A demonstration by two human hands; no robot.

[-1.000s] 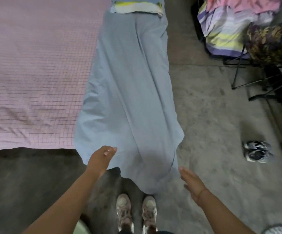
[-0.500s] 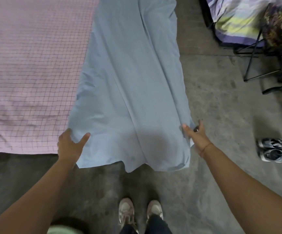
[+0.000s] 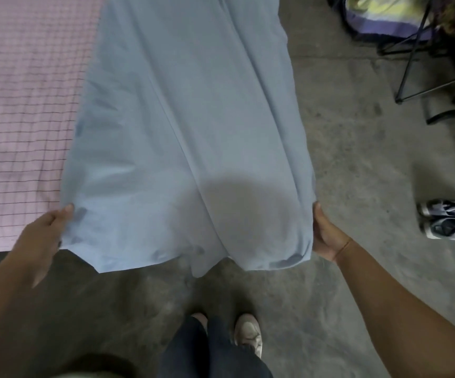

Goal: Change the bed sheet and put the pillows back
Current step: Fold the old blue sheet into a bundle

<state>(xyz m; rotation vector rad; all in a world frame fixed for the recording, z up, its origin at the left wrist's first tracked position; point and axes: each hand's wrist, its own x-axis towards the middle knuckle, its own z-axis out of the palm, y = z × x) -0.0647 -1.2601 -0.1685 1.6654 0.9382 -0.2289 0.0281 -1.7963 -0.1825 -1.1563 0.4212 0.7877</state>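
Pale-blue sheet (image 3: 188,132) clamped at both near edges. Left hand (image 3: 45,230) closed on the left edge, thumb on top of the cloth, fingers tucked beneath. Right hand (image 3: 325,236) closed on the right edge, thumb pointing up along the fold, fingers hidden behind the cloth. Spread wide between the two hands, with long creases running away from the body and the near hem sagging in loose curves in front of the feet. Farther up, lying along the right side of a bed (image 3: 21,105) covered in pink cloth with a dark grid.

Below the hem, dark trouser legs (image 3: 215,347) and one pale shoe (image 3: 249,332) on the grey concrete floor (image 3: 357,159). Well apart to the right, a pair of grey-and-white shoes (image 3: 444,219) side by side. At top right, black metal chair legs (image 3: 411,69) and a striped purple-and-yellow cloth (image 3: 384,17), blurred.
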